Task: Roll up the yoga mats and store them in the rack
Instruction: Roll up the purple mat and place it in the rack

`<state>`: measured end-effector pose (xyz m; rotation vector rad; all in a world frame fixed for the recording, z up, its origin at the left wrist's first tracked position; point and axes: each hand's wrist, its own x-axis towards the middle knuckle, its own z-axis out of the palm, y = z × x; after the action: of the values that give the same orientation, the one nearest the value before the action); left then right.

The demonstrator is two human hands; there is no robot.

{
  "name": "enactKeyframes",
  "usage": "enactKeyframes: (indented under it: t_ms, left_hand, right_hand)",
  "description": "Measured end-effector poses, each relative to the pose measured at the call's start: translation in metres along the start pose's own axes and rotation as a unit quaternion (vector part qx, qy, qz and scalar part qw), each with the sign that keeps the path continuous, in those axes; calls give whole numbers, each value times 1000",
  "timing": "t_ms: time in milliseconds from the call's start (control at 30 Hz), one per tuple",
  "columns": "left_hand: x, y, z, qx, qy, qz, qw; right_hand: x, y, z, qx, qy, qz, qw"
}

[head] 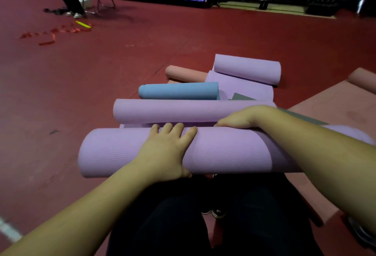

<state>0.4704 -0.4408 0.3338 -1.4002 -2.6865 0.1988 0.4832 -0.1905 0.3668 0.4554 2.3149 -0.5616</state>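
Sprawling across the red floor point(101, 76) was a heap of mats, some rolled and some partly unrolled, and nearest the person lay a fat purple roll point(223, 150) across the front of their dark-trousered knees, with a thinner purple roll point(173, 111), a blue roll point(179, 91), another purple roll point(248, 69) and a pink roll point(183, 73) lying beyond it. The left hand point(166, 152) curled over the roll's top, thumb tucked beneath, while the right hand point(240, 118) gripped its far edge. Rolling looked finished for this mat, so lifting it came next; no rack was in view.
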Motion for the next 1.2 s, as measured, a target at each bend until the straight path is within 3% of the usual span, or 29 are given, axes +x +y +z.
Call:
enactKeyframes:
  t_ms: [267, 500, 633, 767, 833, 900, 967, 1000, 1067, 1200]
  left_hand:
    - [27, -21, -5, -81, -104, -2, 991]
    - [77, -50, -11, -232, -253, -23, 939]
    - [91, -56, -9, -310, -282, -25, 908]
    - [85, -58, -3, -269, -215, -24, 938]
    - [70, -55, 4, -234, -117, -18, 965]
    - [48, -46, 20, -202, 30, -22, 979]
    - [24, -33, 42, -110, 138, -8, 984]
    - [15, -26, 52, -45, 143, 0, 989]
    - [8, -17, 64, 38, 80, -12, 996]
    - [22, -13, 56, 27, 27, -70, 997]
  right_hand:
    - [-2, -10, -6, -104, 151, -46, 982]
    - [2, -12, 16, -93, 175, -25, 980]
    - [13, -11, 17, -101, 212, -16, 972]
    - [22, -11, 11, -79, 204, -15, 976]
    - [24, -11, 7, -69, 189, -14, 979]
    - [27, -11, 1, -51, 162, -14, 985]
    - [29, -14, -5, -41, 134, -16, 990]
    - [30, -16, -7, -40, 127, -17, 991]
    - [31, -20, -10, -39, 121, -15, 992]
    - [31, -27, -13, -15, 104, -11, 994]
